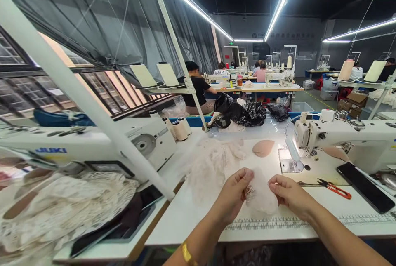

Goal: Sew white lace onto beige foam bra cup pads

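Observation:
A small piece of sheer white lace fabric (262, 195) is stretched between my two hands above the front of the white sewing table. My left hand (233, 194) pinches its left edge between thumb and fingers. On the other side, my right hand (289, 194) grips the upper right edge the same way. Behind the left hand lies a loose heap of white lace (213, 163). A beige oval pad (263, 148) rests on the table beyond the fabric, left of the lit needle area of a sewing machine (349, 132).
Orange-handled thread snips (335, 187) and a black phone (365, 187) lie at the right. A measuring tape strip (272, 224) runs along the front edge. Black plastic bags (241, 111) sit behind. At left stand a thread-stand pole (93, 105), another machine (77, 146) and piled lace (71, 204).

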The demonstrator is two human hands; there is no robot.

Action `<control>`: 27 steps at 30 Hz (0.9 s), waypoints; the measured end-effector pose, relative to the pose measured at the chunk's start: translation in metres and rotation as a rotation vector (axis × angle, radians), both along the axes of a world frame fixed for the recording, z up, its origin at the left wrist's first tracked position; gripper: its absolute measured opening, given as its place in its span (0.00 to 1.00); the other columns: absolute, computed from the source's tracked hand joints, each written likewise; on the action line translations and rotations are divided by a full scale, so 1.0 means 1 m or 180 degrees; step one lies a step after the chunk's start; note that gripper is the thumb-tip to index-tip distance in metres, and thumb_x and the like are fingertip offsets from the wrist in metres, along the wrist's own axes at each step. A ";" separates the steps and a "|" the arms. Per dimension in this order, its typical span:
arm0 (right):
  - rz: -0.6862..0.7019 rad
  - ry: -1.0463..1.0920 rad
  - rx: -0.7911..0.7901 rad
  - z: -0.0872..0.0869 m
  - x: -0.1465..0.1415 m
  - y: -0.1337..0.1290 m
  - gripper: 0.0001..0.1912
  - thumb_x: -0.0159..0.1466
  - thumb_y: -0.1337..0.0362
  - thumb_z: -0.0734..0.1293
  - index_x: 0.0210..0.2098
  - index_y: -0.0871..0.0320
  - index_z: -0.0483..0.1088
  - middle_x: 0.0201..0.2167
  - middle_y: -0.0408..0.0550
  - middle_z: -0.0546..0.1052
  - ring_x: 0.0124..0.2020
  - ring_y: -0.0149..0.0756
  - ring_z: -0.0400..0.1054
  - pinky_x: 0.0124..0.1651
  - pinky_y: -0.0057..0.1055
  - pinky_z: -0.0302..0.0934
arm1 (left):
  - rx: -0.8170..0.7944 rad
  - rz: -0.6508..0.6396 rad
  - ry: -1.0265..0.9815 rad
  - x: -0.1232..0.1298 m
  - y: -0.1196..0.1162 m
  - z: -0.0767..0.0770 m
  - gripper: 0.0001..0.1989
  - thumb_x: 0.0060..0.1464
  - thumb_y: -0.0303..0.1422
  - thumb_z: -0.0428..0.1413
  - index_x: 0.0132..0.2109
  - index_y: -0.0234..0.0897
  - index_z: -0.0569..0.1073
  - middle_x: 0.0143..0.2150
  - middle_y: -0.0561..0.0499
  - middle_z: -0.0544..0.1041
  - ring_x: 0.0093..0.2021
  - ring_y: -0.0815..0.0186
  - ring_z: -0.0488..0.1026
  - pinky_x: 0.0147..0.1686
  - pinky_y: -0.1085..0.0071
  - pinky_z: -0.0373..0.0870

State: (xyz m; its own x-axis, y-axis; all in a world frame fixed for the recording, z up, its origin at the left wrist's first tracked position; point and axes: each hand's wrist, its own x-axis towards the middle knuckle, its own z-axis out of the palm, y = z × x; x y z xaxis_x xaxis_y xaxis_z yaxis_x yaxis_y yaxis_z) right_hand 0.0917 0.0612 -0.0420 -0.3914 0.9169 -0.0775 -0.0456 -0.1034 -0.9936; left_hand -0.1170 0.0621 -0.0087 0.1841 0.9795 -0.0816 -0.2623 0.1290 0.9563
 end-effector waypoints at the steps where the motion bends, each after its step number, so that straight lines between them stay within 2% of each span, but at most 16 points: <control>1: -0.0062 0.0084 -0.0070 -0.002 0.000 -0.004 0.32 0.60 0.31 0.70 0.38 0.55 0.70 0.28 0.43 0.72 0.29 0.35 0.65 0.35 0.33 0.61 | -0.0042 0.0040 -0.0011 0.006 -0.001 0.000 0.28 0.47 0.56 0.71 0.32 0.37 0.70 0.26 0.55 0.70 0.25 0.69 0.65 0.27 0.74 0.64; 3: -0.0229 0.0255 0.0003 -0.003 -0.001 -0.015 0.33 0.64 0.31 0.67 0.46 0.54 0.70 0.38 0.48 0.76 0.38 0.40 0.70 0.41 0.36 0.64 | -0.0063 0.0099 0.0045 0.016 -0.005 0.001 0.29 0.47 0.58 0.70 0.31 0.37 0.69 0.25 0.56 0.69 0.25 0.69 0.64 0.26 0.74 0.63; 5: -0.0457 0.0169 0.0403 -0.003 -0.005 -0.026 0.33 0.63 0.34 0.70 0.55 0.51 0.68 0.51 0.52 0.75 0.49 0.44 0.70 0.50 0.40 0.65 | 0.0048 0.0186 0.0151 0.025 -0.009 0.002 0.30 0.47 0.59 0.69 0.30 0.38 0.68 0.24 0.57 0.68 0.24 0.69 0.63 0.26 0.74 0.62; 6: -0.0599 0.0001 0.0686 -0.003 -0.008 -0.031 0.33 0.62 0.38 0.74 0.56 0.50 0.68 0.55 0.52 0.74 0.51 0.46 0.68 0.53 0.42 0.64 | 0.0121 0.0218 0.0193 0.029 -0.012 0.003 0.30 0.48 0.59 0.69 0.30 0.38 0.68 0.24 0.57 0.67 0.25 0.69 0.63 0.26 0.74 0.62; 8: -0.0890 -0.0374 0.1139 -0.002 -0.013 -0.036 0.24 0.61 0.43 0.77 0.48 0.51 0.73 0.49 0.49 0.75 0.48 0.45 0.67 0.53 0.41 0.62 | 0.0192 0.0195 0.0195 0.034 -0.016 0.004 0.30 0.48 0.59 0.68 0.30 0.38 0.67 0.25 0.56 0.68 0.26 0.69 0.64 0.28 0.74 0.64; 9: -0.1012 -0.0355 0.1121 -0.002 -0.014 -0.035 0.20 0.62 0.44 0.76 0.41 0.52 0.74 0.42 0.47 0.75 0.44 0.43 0.67 0.51 0.40 0.62 | 0.0166 0.0126 0.0164 0.034 -0.018 0.005 0.30 0.48 0.60 0.68 0.30 0.38 0.67 0.26 0.56 0.69 0.27 0.68 0.64 0.28 0.73 0.64; 11: -0.1156 0.0109 0.0697 -0.002 -0.012 -0.028 0.22 0.63 0.41 0.74 0.31 0.54 0.72 0.31 0.44 0.72 0.36 0.40 0.66 0.44 0.37 0.62 | 0.0003 -0.0092 0.0108 0.032 -0.019 0.006 0.31 0.47 0.60 0.69 0.31 0.38 0.68 0.26 0.55 0.70 0.26 0.68 0.65 0.28 0.73 0.64; 12: -0.1167 0.0469 0.0366 -0.002 -0.009 -0.024 0.24 0.61 0.40 0.75 0.30 0.55 0.72 0.29 0.43 0.72 0.34 0.38 0.65 0.42 0.36 0.63 | -0.0101 -0.0208 0.0103 0.029 -0.018 0.007 0.30 0.46 0.59 0.70 0.31 0.38 0.68 0.26 0.56 0.69 0.26 0.69 0.64 0.27 0.73 0.63; 14: -0.1108 0.1166 -0.0264 -0.003 0.000 -0.015 0.24 0.57 0.42 0.78 0.33 0.55 0.73 0.29 0.43 0.74 0.32 0.36 0.67 0.39 0.33 0.64 | -0.0257 -0.0356 0.0096 0.021 -0.016 0.007 0.29 0.44 0.54 0.73 0.30 0.37 0.68 0.25 0.56 0.69 0.24 0.70 0.64 0.26 0.74 0.62; 17: -0.1002 0.1705 -0.0716 -0.005 0.014 -0.008 0.21 0.54 0.51 0.81 0.39 0.56 0.76 0.29 0.43 0.76 0.31 0.35 0.70 0.38 0.32 0.66 | -0.0315 -0.0417 -0.0157 0.011 -0.011 0.005 0.24 0.48 0.48 0.74 0.31 0.36 0.71 0.27 0.53 0.73 0.27 0.67 0.70 0.30 0.73 0.67; 20: -0.0995 0.1821 -0.0815 -0.011 0.022 -0.010 0.19 0.50 0.60 0.82 0.38 0.56 0.76 0.30 0.44 0.78 0.33 0.37 0.74 0.41 0.33 0.68 | -0.0418 -0.0405 -0.0660 0.008 -0.007 0.002 0.18 0.56 0.45 0.70 0.37 0.34 0.76 0.36 0.45 0.81 0.39 0.58 0.79 0.42 0.67 0.75; 23: -0.0968 0.1912 -0.0875 -0.016 0.027 -0.016 0.16 0.50 0.63 0.81 0.35 0.55 0.75 0.32 0.45 0.80 0.37 0.38 0.76 0.45 0.34 0.69 | -0.0687 -0.0213 -0.0981 0.009 -0.004 0.000 0.14 0.61 0.40 0.66 0.45 0.33 0.78 0.44 0.39 0.83 0.49 0.51 0.82 0.50 0.62 0.76; 25: -0.0831 0.1972 -0.0950 -0.015 0.032 -0.018 0.15 0.53 0.60 0.81 0.36 0.55 0.76 0.35 0.45 0.81 0.41 0.39 0.77 0.48 0.35 0.69 | -0.0823 -0.0032 -0.1008 0.010 -0.002 0.000 0.13 0.63 0.38 0.65 0.48 0.32 0.78 0.45 0.38 0.84 0.50 0.51 0.82 0.52 0.61 0.77; 27: -0.0580 0.1958 -0.0965 -0.011 0.038 -0.018 0.19 0.57 0.50 0.79 0.40 0.55 0.78 0.37 0.47 0.83 0.43 0.41 0.78 0.50 0.36 0.68 | -0.0851 0.0045 -0.0988 0.011 -0.002 0.000 0.13 0.62 0.38 0.65 0.48 0.32 0.78 0.45 0.38 0.84 0.49 0.50 0.83 0.52 0.60 0.78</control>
